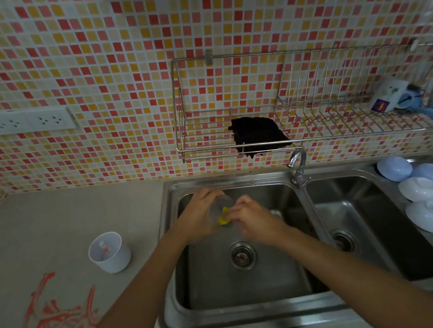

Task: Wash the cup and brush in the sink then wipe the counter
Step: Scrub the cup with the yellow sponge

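On the pale grey counter (58, 224), smeared red streaks (58, 313) lie near left, with a white plastic tub (110, 253) just beyond holding a small brush-like item. Over the left basin of the steel double sink (249, 315), the left hand (201, 214) grasps a clear plastic cup (220, 208), tilted; the right hand (254, 218) pinches a yellow sponge (224, 216) at its mouth. A chrome tap (297, 162) stands behind, a dark cloth (259, 136) on the wire rack (208, 146) above. White upturned bowls (419, 190) crowd the far right.
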`<action>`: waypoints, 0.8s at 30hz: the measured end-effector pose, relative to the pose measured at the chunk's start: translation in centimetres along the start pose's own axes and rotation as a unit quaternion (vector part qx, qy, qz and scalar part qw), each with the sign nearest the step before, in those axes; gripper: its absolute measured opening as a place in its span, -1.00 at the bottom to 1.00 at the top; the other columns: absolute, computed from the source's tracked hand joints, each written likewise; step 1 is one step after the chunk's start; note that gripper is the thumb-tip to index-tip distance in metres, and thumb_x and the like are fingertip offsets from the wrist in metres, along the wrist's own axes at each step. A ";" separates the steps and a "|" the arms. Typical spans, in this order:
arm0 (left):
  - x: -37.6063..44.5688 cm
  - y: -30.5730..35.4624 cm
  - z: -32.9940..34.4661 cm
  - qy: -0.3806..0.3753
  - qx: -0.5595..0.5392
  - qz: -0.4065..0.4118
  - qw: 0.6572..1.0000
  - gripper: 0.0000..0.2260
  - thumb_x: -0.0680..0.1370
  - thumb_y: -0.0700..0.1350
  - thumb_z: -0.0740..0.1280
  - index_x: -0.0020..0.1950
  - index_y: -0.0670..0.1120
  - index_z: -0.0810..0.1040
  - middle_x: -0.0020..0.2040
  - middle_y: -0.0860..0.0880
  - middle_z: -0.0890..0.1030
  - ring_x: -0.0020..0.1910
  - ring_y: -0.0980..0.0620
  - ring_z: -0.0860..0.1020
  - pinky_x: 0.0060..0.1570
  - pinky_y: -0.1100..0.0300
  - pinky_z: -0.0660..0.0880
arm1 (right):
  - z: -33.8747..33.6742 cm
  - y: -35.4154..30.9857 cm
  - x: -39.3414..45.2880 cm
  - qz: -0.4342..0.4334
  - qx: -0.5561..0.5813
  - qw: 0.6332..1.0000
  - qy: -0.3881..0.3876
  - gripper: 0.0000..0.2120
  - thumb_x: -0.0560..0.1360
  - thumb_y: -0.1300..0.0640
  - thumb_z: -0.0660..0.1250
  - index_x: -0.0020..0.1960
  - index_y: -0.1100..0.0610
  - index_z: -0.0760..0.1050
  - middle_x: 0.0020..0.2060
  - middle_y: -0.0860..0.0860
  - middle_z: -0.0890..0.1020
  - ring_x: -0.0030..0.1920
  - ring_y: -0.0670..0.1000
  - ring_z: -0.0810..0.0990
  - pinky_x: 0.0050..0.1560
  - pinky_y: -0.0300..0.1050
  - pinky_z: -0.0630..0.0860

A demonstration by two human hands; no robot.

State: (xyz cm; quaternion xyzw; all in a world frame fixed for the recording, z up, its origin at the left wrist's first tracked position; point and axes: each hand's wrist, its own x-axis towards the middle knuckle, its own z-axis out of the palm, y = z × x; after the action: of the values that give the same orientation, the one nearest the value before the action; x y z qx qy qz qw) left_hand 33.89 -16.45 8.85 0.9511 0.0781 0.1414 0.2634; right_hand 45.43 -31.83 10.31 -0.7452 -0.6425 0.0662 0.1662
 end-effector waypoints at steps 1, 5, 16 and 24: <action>-0.1 0.1 -0.1 0.003 -0.012 -0.003 1.000 -0.33 0.26 0.12 0.46 0.32 -0.05 0.43 0.25 -0.02 0.45 0.24 0.06 0.39 0.26 0.25 0.29 | -0.1 0.6 0.4 -0.030 -0.088 0.996 0.011 -0.65 0.35 0.32 0.41 0.11 0.09 0.63 0.00 -0.01 0.66 0.02 0.09 0.52 0.00 -0.10 0.49; -0.1 -0.6 -0.5 0.017 -0.062 -0.005 0.998 -0.29 0.23 -0.14 0.55 0.34 -0.08 0.42 0.23 -0.03 0.45 0.23 0.02 0.42 0.26 0.13 0.38 | 0.4 0.4 0.7 -0.090 -0.184 0.970 0.132 -0.74 0.37 0.29 0.28 0.00 0.14 0.64 -0.07 -0.05 0.66 -0.05 0.11 0.55 -0.11 -0.07 0.54; -2.9 -1.4 0.3 0.005 -0.071 -0.002 0.997 -0.31 0.29 -0.11 0.55 0.38 -0.07 0.38 0.25 0.06 0.44 0.21 0.21 0.30 0.28 0.32 0.20 | 1.6 -2.2 0.2 -0.092 -0.104 0.974 0.178 -0.75 0.30 0.23 0.41 -0.04 0.09 0.67 -0.14 -0.01 0.66 -0.04 -0.04 0.41 -0.10 -0.18 0.50; -1.9 -1.8 0.4 0.033 -0.054 -0.029 0.998 -0.30 0.29 -0.07 0.56 0.38 0.01 0.38 0.30 0.05 0.45 0.30 0.05 0.36 0.27 0.34 0.15 | 3.4 -3.1 -0.3 0.066 -0.050 0.989 0.126 -0.73 0.36 0.30 0.41 0.00 0.03 0.66 -0.11 -0.09 0.69 -0.11 0.01 0.49 -0.06 -0.22 0.50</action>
State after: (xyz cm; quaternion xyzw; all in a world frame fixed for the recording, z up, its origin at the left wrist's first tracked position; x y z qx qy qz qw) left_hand 32.11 -15.50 7.19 0.9275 0.1065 0.1693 0.3158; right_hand 41.39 -31.20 8.16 -0.7959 -0.5681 -0.0496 0.2032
